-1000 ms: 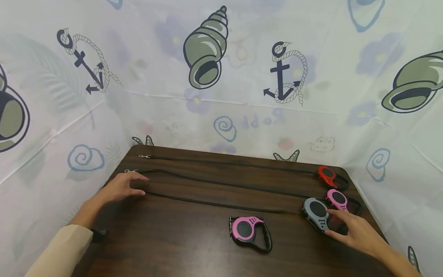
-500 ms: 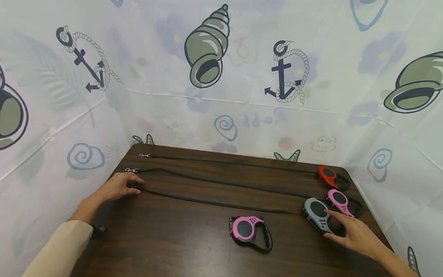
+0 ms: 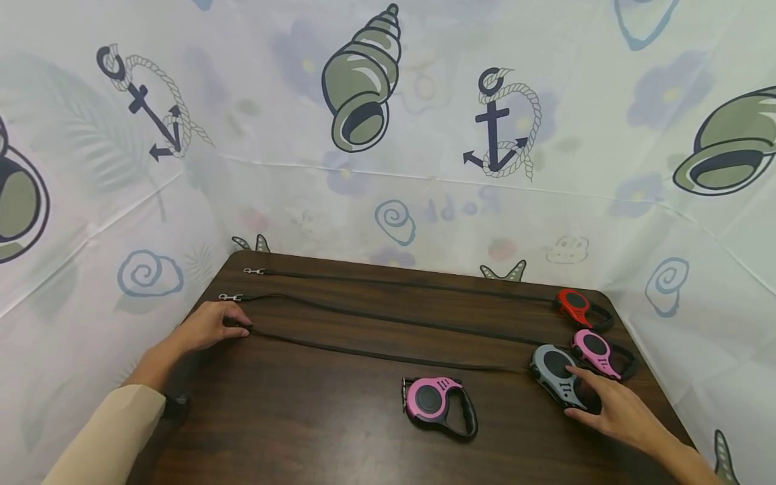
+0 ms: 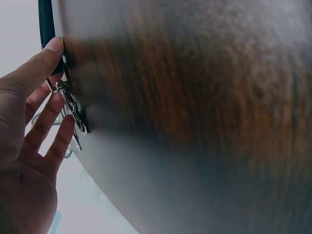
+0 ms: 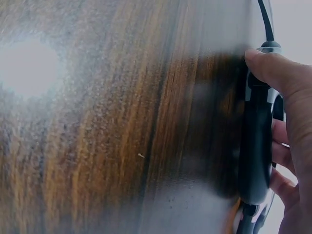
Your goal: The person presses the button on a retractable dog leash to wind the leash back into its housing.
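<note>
At the table's left side, my left hand (image 3: 211, 326) pinches the clip end of a black leash strap (image 3: 364, 352) between thumb and fingers. The left wrist view shows the metal snap clip (image 4: 72, 105) lying by the fingertips. At the right, my right hand (image 3: 627, 412) holds the grey retractable leash (image 3: 553, 378) that this strap runs to. Its thumb is on the near edge, and the fingers reach over the casing; the black handle (image 5: 256, 146) shows in the right wrist view. In the head view the left fingers hide the clip.
Behind lie a red retractable leash (image 3: 572, 306) and a pink one (image 3: 593, 345), their straps stretched leftward to metal clips (image 3: 230, 297). Another pink retractable leash (image 3: 429, 399) lies at front centre, strap wound in. Patterned cloth (image 3: 424, 135) walls the brown table (image 3: 303, 424).
My left hand has moved slightly left and closed on the strap end, drawing it a little back. My right hand has shifted its fingers slightly on the grey leash, which stays nearly still.
</note>
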The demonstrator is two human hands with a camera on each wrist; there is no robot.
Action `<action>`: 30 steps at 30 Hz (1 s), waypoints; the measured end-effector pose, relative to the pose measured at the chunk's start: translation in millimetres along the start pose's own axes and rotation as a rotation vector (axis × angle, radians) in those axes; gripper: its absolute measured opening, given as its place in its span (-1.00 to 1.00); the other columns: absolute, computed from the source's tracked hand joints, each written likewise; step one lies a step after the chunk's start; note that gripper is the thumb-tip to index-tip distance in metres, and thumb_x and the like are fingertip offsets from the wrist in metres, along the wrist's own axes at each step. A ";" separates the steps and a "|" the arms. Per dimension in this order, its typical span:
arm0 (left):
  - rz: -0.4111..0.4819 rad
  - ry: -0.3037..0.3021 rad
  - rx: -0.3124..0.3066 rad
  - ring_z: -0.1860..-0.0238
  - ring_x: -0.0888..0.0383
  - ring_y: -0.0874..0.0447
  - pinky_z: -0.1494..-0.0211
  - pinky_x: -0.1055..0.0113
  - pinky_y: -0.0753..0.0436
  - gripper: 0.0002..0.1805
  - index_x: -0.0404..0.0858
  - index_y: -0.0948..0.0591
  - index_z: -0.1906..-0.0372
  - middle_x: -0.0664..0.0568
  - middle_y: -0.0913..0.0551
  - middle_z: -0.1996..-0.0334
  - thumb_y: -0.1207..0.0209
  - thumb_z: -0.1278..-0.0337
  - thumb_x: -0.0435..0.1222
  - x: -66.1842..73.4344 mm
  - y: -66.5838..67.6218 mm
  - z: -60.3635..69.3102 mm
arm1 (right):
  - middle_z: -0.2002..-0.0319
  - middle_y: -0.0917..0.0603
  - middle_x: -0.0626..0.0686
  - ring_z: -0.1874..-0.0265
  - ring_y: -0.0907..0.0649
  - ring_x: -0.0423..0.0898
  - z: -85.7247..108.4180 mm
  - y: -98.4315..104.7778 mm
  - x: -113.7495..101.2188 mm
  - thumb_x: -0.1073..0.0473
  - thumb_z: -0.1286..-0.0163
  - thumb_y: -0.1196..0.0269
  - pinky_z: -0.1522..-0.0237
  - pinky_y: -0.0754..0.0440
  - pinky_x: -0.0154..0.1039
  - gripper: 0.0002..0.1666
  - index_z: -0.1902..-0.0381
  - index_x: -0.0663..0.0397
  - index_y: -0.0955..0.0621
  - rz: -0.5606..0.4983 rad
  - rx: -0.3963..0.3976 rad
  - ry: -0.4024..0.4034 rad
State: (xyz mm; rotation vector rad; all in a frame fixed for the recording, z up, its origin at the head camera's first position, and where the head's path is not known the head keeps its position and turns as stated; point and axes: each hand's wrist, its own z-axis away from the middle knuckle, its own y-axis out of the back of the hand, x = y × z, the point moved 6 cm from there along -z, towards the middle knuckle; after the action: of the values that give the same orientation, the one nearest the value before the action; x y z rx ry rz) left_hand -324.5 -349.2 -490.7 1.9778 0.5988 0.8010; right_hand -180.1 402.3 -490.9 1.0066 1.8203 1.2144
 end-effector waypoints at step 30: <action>0.147 0.289 -0.087 0.36 0.42 -0.65 0.25 0.36 -0.61 -0.85 -0.10 -0.83 0.32 0.24 -0.82 0.43 -0.60 -0.01 -0.30 -10.4 7.0 0.1 | 0.43 -0.55 -0.41 0.43 -0.46 -0.48 -6.2 8.3 5.1 0.31 0.00 -0.65 0.40 -0.47 -0.38 -0.17 -0.27 0.21 -0.60 -0.196 0.019 0.054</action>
State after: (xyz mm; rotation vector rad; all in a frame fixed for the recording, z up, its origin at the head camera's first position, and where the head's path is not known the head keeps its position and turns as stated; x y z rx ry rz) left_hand -330.7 -359.7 -487.8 1.8562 0.5778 1.1967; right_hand -185.9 406.6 -481.9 0.7904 1.9259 1.1163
